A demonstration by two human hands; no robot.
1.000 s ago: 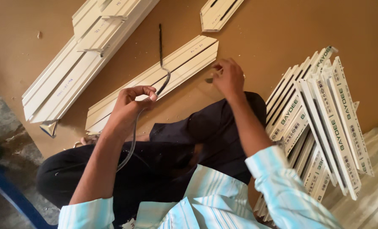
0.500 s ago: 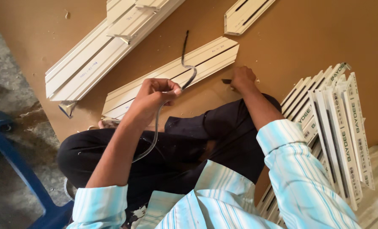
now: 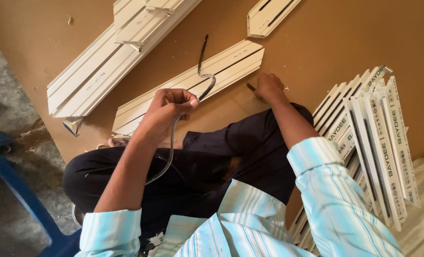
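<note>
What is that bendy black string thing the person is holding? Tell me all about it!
The black strip is a thin, flexible cord that looks like rubber. Its free end points up over the brown board, then it wiggles in a curve across the cream-white frame piece with pointed ends. The left hand pinches it between fingers and thumb. Below the hand it looks paler and loops down over the person's dark trousers. The right hand is not touching it.

This looks like a small workshop for window or door frames, because many cream plastic profiles with mitred ends [image 3: 188, 88] lie on a brown board floor [image 3: 345, 43] with shavings, and a stack of white profiles [image 3: 374, 138] stands beside it.
</note>
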